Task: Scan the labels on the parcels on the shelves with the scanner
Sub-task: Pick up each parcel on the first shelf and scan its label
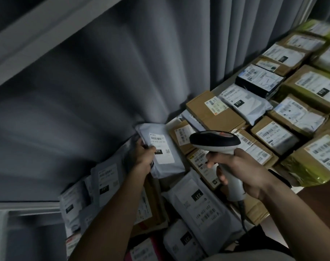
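the scanner point(219, 147) sits gripped in my right hand point(243, 172), its head aimed at the grey parcel point(161, 151) my left hand point(143, 157) pinches by its edge, label up; more parcels point(273, 110) lie beyond on the shelf.

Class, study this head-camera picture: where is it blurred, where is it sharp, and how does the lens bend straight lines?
Head view: dim light; the grey curtain smears in streaks, motion blur; the scanner and the held grey parcel are sharper, its label partly legible; the shelf rail runs slanted under wide-angle distortion.
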